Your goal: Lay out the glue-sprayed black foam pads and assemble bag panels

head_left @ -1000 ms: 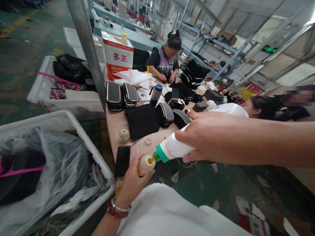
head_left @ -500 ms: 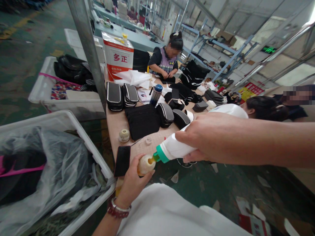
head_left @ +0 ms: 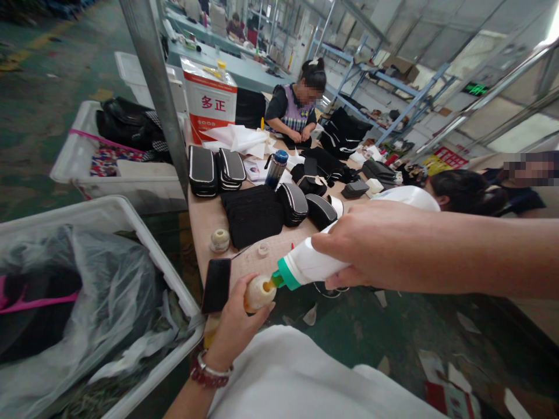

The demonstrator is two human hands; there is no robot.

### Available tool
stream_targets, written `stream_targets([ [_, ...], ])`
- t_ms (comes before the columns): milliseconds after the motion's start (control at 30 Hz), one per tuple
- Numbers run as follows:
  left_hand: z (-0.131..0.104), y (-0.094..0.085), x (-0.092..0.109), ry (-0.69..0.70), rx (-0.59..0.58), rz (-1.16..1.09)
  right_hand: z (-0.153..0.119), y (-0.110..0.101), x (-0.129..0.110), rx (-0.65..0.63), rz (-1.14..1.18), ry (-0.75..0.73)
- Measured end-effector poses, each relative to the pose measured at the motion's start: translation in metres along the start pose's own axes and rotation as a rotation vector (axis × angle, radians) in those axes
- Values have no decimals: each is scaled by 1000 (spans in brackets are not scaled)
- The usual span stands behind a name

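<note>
My left hand point(head_left: 241, 314) is wrapped round a small, round, cream-coloured pot point(head_left: 261, 293) with a hole in its top. From the right, my right hand point(head_left: 349, 247) grips a white squeeze bottle point(head_left: 310, 260) tilted downward. The bottle's green cap point(head_left: 287, 273) points at the pot, its nozzle tip at the hole, with yellowish liquid showing there. Behind my left hand a black phone point(head_left: 217, 285) lies on the table edge. A second round pot point(head_left: 219, 240) and a small clear ring-shaped piece point(head_left: 262, 250) stand beyond it.
On the table point(head_left: 203, 224) are a black fabric stack point(head_left: 252, 215), grey-black cases point(head_left: 203, 170), a blue-lidded flask point(head_left: 276, 169) and a red-white tin point(head_left: 209, 102). Plastic bins point(head_left: 131, 218) stand left beside a metal post point(head_left: 155, 87). A person point(head_left: 294, 107) works across the table; others are at right.
My hands, the bottle and the pot have hardly moved. At the right edge of the table, a person's dark-haired head has shifted slightly left.
</note>
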State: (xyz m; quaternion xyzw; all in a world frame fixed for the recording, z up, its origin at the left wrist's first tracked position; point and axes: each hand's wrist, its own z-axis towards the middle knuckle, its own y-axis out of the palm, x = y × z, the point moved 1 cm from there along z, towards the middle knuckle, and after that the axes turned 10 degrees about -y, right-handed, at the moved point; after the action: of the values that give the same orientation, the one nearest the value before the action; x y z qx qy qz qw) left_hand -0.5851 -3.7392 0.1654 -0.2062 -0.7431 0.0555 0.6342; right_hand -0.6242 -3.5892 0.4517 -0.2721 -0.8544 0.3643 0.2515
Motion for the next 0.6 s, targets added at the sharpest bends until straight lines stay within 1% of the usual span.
stream_targets([
  [167,0,1,-1,24,0,-15,-2,1,0,19,-24,-9],
  [367,1,2,-3,22,-18,-32,0,1,1,0,-18,8],
  [500,3,1,-1,11,-6,-17,1,2,4,15,-20,5],
  [600,4,1,2,8,8,-16,2,3,6,4,-6,15],
])
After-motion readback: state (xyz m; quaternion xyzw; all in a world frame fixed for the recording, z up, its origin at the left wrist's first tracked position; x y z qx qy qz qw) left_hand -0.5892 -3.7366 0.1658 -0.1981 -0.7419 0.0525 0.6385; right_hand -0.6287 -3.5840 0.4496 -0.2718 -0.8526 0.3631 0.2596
